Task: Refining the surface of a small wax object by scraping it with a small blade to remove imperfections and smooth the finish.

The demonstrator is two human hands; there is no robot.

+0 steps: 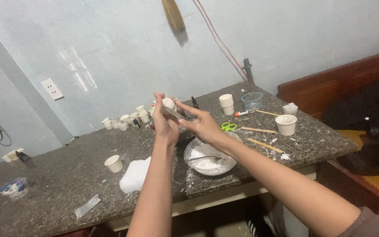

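My left hand [164,120] is raised above the granite counter [66,180] and holds a small white ball-shaped lump [169,103] at its fingertips. My right hand [202,124] grips a thin metal blade-like tool [174,113] whose tip rests against the lump. Below both hands sits a clear glass bowl [192,148] holding white powder and a metal spoon [203,158].
A white soft mass [135,174] and a small paper cup [114,163] lie left of the bowl. Small white jars [126,120] line the wall. Right: stacked cups [227,104], clear container [252,100], green scissors [229,126], wooden sticks [264,145], white cup [286,124]. A wooden bench stands at right.
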